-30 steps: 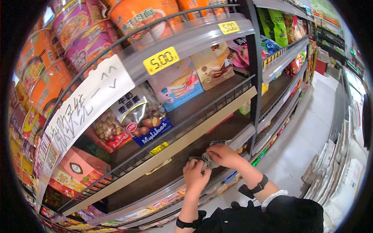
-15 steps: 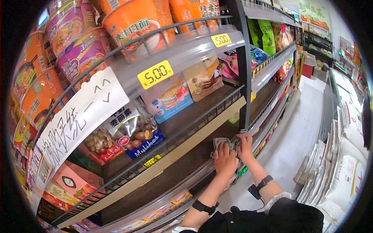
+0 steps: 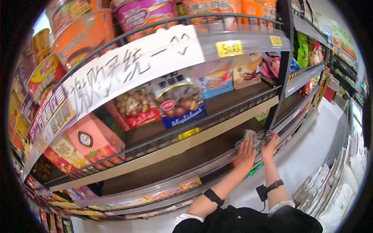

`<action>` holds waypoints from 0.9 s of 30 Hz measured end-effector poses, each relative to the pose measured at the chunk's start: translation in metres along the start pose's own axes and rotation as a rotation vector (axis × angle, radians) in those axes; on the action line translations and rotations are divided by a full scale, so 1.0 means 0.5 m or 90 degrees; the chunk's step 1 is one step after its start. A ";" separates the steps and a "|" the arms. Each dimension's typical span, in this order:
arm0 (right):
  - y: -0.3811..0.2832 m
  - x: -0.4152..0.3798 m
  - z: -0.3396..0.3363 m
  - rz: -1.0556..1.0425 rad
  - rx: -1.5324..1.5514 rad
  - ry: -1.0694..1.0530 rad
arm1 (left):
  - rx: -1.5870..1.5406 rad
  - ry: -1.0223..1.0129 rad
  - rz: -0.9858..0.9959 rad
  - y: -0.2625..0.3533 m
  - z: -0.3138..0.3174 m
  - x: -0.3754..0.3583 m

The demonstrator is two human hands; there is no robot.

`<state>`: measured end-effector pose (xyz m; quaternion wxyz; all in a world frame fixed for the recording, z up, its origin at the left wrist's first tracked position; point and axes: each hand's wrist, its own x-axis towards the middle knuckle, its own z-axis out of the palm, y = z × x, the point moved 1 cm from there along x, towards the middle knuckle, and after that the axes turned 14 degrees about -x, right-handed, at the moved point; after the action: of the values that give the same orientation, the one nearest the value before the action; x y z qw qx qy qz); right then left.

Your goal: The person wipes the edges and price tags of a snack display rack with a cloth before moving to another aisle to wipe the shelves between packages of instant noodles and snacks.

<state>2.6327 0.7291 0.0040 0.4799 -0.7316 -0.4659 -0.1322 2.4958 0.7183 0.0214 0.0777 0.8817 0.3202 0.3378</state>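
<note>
A crumpled grey cloth (image 3: 248, 136) lies at the right end of the lower shelf (image 3: 155, 174), close to the black upright post (image 3: 276, 105). My left hand (image 3: 246, 152) presses on it from the front, fingers lying over the fabric. Just to the right, my right hand (image 3: 269, 146) has its fingers curled round a bunched grey part of the cloth beside the post. The two hands are close together at the shelf's front edge. What lies under the palms is hidden.
Above are chocolate ball bags (image 3: 180, 103), pink boxes (image 3: 93, 136) and instant noodle tubs (image 3: 145, 13) behind wire rails. A handwritten paper sign (image 3: 136, 64) hangs on the upper shelf's front. White sacks (image 3: 342, 174) are stacked at the right, across the pale aisle floor (image 3: 311, 132).
The view has turned left, so shelves and hands appear further right. Both hands stay on the cloth near the post, with only a slight shift of the fingers.
</note>
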 end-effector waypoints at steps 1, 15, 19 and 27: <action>-0.014 -0.011 -0.002 -0.010 0.006 -0.024 | -0.015 0.004 0.015 -0.004 -0.003 -0.009; -0.295 -0.204 0.010 -0.340 0.145 -0.175 | 0.032 0.038 -0.112 -0.092 -0.216 -0.261; -0.402 -0.276 0.018 -0.444 0.236 -0.185 | -0.005 0.165 -0.142 -0.126 -0.296 -0.373; -0.614 -0.428 0.031 -0.608 0.271 -0.275 | 0.035 0.332 -0.346 -0.139 -0.455 -0.553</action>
<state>2.2669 0.6556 0.0368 0.3974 -0.3371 -0.8492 -0.0850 2.1568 0.5844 0.0188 0.0566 0.6509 0.5603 0.5091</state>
